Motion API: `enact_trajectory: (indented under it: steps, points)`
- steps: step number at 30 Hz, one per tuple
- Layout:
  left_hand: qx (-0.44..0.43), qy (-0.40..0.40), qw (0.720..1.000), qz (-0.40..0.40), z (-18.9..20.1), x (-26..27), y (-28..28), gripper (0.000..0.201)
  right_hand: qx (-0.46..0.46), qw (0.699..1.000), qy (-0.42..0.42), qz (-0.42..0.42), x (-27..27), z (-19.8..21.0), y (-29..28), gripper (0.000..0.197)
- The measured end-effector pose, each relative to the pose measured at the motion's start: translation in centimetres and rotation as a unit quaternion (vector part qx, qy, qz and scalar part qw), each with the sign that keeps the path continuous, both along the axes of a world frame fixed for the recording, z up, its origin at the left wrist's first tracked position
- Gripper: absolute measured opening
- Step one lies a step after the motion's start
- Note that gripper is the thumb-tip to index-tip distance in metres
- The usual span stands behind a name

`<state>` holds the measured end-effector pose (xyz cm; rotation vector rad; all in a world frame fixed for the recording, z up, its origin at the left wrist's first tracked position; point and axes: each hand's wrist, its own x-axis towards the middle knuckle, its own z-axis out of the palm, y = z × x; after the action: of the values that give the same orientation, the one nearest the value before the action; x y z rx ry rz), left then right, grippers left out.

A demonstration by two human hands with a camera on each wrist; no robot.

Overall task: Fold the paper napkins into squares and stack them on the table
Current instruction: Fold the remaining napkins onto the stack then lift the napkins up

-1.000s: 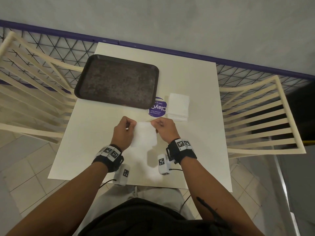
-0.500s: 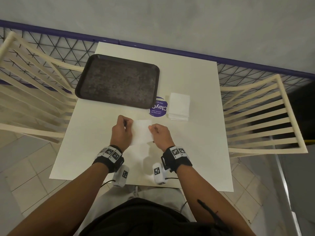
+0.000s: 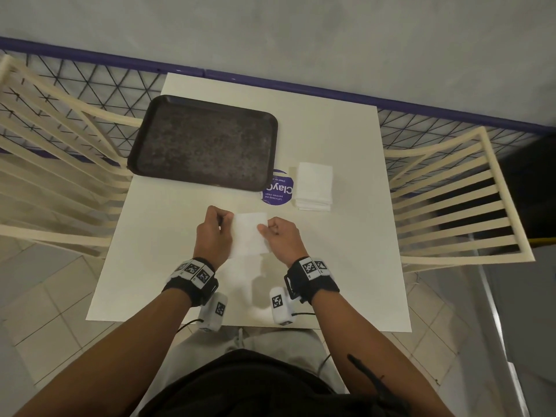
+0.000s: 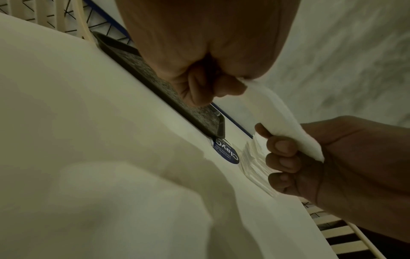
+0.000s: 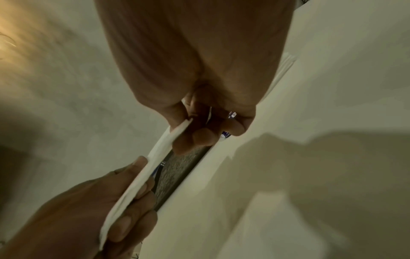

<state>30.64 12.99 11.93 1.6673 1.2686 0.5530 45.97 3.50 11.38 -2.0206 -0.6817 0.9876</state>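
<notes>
Person stands at the near edge of a white worktop point(image 3: 331, 139), both forearms reaching over it.

Left hand point(image 3: 212, 234): fingers curled, pinching the left edge of a white napkin point(image 3: 249, 234) between thumb and fingers. Right hand point(image 3: 281, 236): fingers likewise curled, pinching the right edge of the same napkin. The napkin is held between the two hands, raised off the worktop over its near-centre area; its shadow falls on the surface below, toward the near edge.

Left wrist view: the napkin point(image 4: 281, 122) runs as a sagging band from the left hand point(image 4: 199, 73) across to the right hand point(image 4: 310, 157), whose fingers point(image 4: 281, 147) are folded in under the paper. Right wrist view: the napkin point(image 5: 142, 175) appears edge-on as more than one layer, clamped at each end by right hand point(image 5: 199, 126) and left hand point(image 5: 93, 206).

Stack of folded napkins point(image 3: 314, 190) lies on the worktop toward the right edge, past the hands, apart from the held napkin. Just left of the stack, a round purple sticker point(image 3: 278, 191) on the surface. A dark tray point(image 3: 204, 142) sits at the far-left part of the worktop, its near-right corner overlapping the sticker.

Cream slatted chairs point(image 3: 451, 200) stand off the left and right edges. Black wrist bands point(image 3: 310, 278) with printed markers on both wrists.
</notes>
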Motion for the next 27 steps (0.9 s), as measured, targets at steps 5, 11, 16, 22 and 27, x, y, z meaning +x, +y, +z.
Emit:
enact_trajectory:
  steps: [5, 11, 16, 22, 27]
  points:
    - [-0.036, -0.012, 0.999, -0.018, 0.0, 0.2, 0.4, 0.015, 0.004, 0.999, -0.030, -0.019, 0.6, 0.4, -0.2, 0.026]
    - [-0.093, 0.003, 0.994, -0.063, -0.6, 0.2, 0.7, 0.017, 0.007, 0.993, -0.086, -0.077, 5.3, 2.2, -0.4, 0.028]
    - [-0.132, 0.021, 0.988, -0.075, -1.5, 1.0, -0.1, 0.019, 0.002, 0.985, -0.127, -0.116, 11.1, 2.8, 0.5, 0.031]
    - [-0.145, 0.052, 0.985, -0.078, -2.0, 4.3, -0.5, 0.019, -0.033, 0.982, -0.135, -0.125, 16.8, 1.9, 1.8, 0.024]
    - [-0.128, 0.062, 0.986, -0.083, -1.8, 8.9, 0.8, 0.021, -0.037, 0.983, -0.127, -0.127, 19.2, 0.3, 2.5, 0.028]
